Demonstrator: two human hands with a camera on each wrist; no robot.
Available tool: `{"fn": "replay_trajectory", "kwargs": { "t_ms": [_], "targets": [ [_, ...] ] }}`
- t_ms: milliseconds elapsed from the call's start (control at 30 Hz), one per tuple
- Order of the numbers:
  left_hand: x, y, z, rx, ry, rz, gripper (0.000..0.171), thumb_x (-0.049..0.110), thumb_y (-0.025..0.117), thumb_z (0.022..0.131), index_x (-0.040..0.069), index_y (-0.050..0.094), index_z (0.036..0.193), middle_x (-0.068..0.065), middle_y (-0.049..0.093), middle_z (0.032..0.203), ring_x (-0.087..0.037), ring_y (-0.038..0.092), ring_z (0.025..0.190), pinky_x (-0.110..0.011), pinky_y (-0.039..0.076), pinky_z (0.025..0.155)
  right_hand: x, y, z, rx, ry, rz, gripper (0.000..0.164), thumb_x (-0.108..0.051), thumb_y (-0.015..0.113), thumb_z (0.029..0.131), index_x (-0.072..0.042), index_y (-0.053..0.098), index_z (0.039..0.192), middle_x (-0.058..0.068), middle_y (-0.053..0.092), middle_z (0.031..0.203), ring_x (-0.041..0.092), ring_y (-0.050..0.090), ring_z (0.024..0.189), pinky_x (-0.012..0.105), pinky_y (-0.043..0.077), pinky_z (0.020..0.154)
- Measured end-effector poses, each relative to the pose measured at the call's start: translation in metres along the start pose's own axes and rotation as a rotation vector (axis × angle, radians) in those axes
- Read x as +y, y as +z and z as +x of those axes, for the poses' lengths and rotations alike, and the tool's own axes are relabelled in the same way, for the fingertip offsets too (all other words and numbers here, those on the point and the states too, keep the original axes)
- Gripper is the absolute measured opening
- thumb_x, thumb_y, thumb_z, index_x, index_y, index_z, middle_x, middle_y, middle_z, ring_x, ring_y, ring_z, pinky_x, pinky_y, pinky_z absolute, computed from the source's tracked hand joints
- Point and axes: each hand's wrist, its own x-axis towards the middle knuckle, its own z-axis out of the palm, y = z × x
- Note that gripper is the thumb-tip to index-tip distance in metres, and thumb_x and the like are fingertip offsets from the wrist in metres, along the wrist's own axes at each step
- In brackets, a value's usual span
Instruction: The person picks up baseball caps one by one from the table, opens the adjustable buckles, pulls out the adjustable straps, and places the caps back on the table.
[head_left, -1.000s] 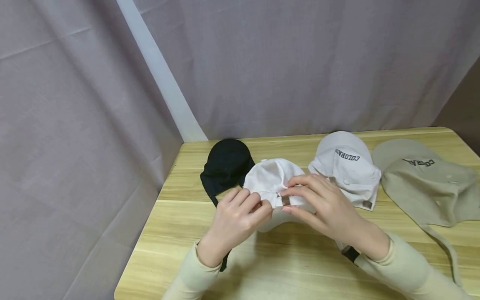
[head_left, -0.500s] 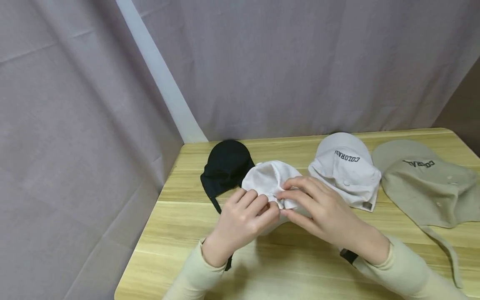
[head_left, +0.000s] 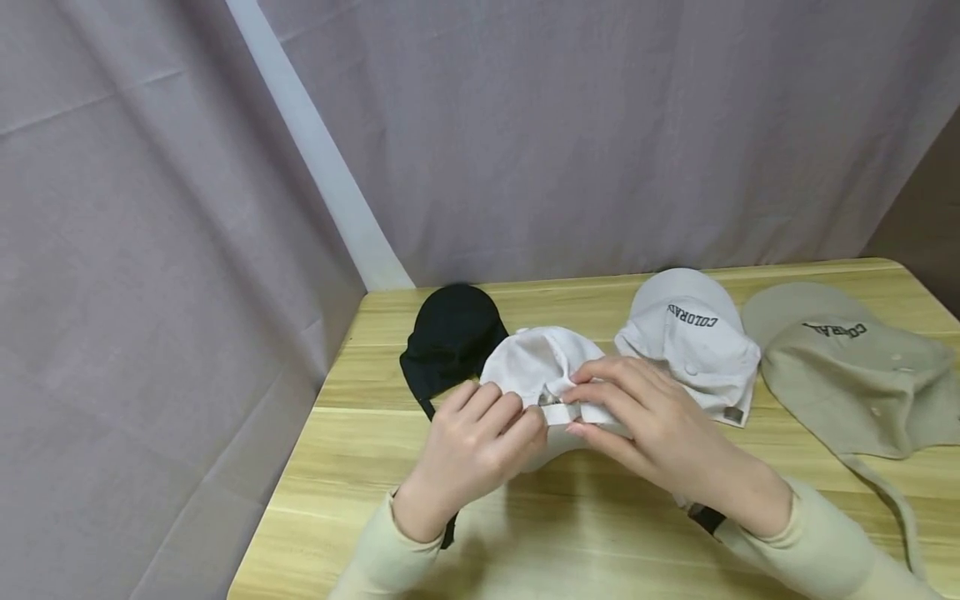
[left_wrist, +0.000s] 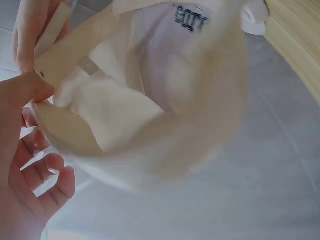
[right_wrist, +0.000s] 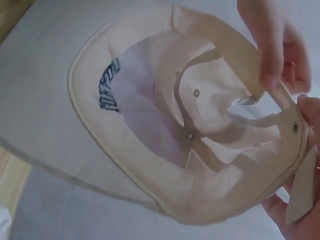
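Observation:
In the head view a white cap [head_left: 528, 360] is held up with its back toward me, its brim [head_left: 561, 446] hanging below. My left hand [head_left: 480, 437] pinches the left end of the back strap [head_left: 560, 414]. My right hand [head_left: 656, 421] grips the other side of the strap, thumb below and fingers above. In the right wrist view the cap's inside shows, with the reverse of dark stitched lettering [right_wrist: 110, 86]. A loose strap end [right_wrist: 301, 196] hangs by my right hand. The left wrist view has my left thumb and forefinger on the cap's rear edge, other fingers loosely curled.
A black cap [head_left: 457, 342] lies at the back left of the wooden table [head_left: 322, 508]. To the right lie a second white cap [head_left: 690, 346] with dark lettering and a beige cap [head_left: 855, 375], whose long strap [head_left: 892, 500] trails forward. Grey curtains [head_left: 600, 142] hang behind and at left.
My hands came closer together half a second ago, with the left moving right. Now they are farther apart again, and the strap spans straight between them. The other caps lie as before.

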Motion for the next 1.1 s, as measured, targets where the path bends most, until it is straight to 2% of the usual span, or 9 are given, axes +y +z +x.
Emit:
{"fn": "replay_trajectory", "kwargs": {
  "t_ms": [133, 233, 333, 500, 567, 733, 933, 1100],
  "targets": [
    [0.004, 0.004, 0.006, 0.027, 0.048, 0.0, 0.022, 0.027, 0.065, 0.096, 0.014, 0.063, 0.079, 0.005, 0.055, 0.071, -0.013, 0.049, 0.06, -0.024, 0.042, 0.06, -0.003, 0.005, -0.001, -0.012, -0.021, 0.025, 0.039, -0.037, 0.051, 0.106, -0.003, 0.07, 0.108, 0.01, 0.064, 0.112, 0.026, 0.061, 0.102, 0.025, 0.038, 0.102],
    [0.006, 0.005, 0.009, 0.047, 0.071, 0.001, 0.025, 0.031, 0.065, 0.098, 0.014, 0.064, 0.08, 0.005, 0.056, 0.071, -0.012, 0.049, 0.06, -0.023, 0.042, 0.06, -0.003, 0.006, -0.002, -0.008, -0.022, 0.025, 0.039, -0.036, 0.051, 0.106, -0.002, 0.07, 0.108, 0.01, 0.064, 0.112, 0.027, 0.061, 0.102, 0.025, 0.038, 0.102],
    [0.006, 0.004, 0.01, 0.055, 0.075, 0.006, 0.021, 0.026, 0.068, 0.096, 0.014, 0.063, 0.079, 0.005, 0.055, 0.071, -0.012, 0.048, 0.06, -0.022, 0.041, 0.06, -0.003, 0.005, -0.002, 0.004, -0.021, 0.01, 0.039, -0.037, 0.051, 0.106, -0.003, 0.07, 0.107, 0.009, 0.064, 0.111, 0.026, 0.062, 0.101, 0.025, 0.039, 0.101],
    [0.002, 0.0, 0.007, 0.046, 0.055, -0.013, 0.008, 0.009, 0.065, 0.084, 0.012, 0.062, 0.077, 0.004, 0.054, 0.071, -0.013, 0.047, 0.06, -0.024, 0.039, 0.059, -0.002, -0.002, -0.004, 0.012, -0.002, -0.024, 0.041, -0.04, 0.052, 0.105, -0.004, 0.071, 0.104, 0.008, 0.065, 0.11, 0.026, 0.062, 0.1, 0.026, 0.038, 0.104],
    [0.0, -0.002, 0.005, 0.037, 0.04, -0.023, 0.007, 0.007, 0.062, 0.082, 0.011, 0.062, 0.077, 0.003, 0.055, 0.071, -0.014, 0.048, 0.06, -0.024, 0.04, 0.059, -0.001, -0.004, -0.005, 0.011, 0.007, -0.027, 0.041, -0.041, 0.052, 0.105, -0.005, 0.071, 0.104, 0.008, 0.065, 0.11, 0.027, 0.062, 0.101, 0.026, 0.036, 0.106],
    [0.0, -0.003, 0.006, 0.011, 0.025, -0.021, 0.008, 0.009, 0.06, 0.084, 0.012, 0.061, 0.077, 0.003, 0.054, 0.07, -0.014, 0.049, 0.061, -0.025, 0.041, 0.06, -0.001, -0.005, -0.004, 0.012, -0.003, -0.009, 0.041, -0.04, 0.053, 0.104, -0.004, 0.071, 0.105, 0.009, 0.065, 0.11, 0.026, 0.062, 0.101, 0.024, 0.036, 0.106],
    [0.006, 0.001, 0.015, 0.038, 0.07, -0.017, 0.018, 0.023, 0.062, 0.096, 0.012, 0.065, 0.081, 0.005, 0.057, 0.072, -0.013, 0.052, 0.061, -0.024, 0.044, 0.061, -0.006, 0.002, -0.003, 0.005, -0.035, 0.029, 0.039, -0.036, 0.051, 0.106, -0.001, 0.069, 0.105, 0.01, 0.064, 0.111, 0.026, 0.062, 0.1, 0.024, 0.039, 0.101],
    [0.008, 0.001, 0.014, 0.036, 0.08, -0.006, 0.027, 0.029, 0.06, 0.101, 0.012, 0.064, 0.08, 0.006, 0.056, 0.071, -0.011, 0.052, 0.062, -0.023, 0.044, 0.062, -0.006, 0.003, -0.003, 0.001, -0.042, 0.036, 0.039, -0.036, 0.051, 0.106, -0.002, 0.069, 0.105, 0.01, 0.064, 0.111, 0.026, 0.061, 0.1, 0.025, 0.039, 0.101]
  ]
}}
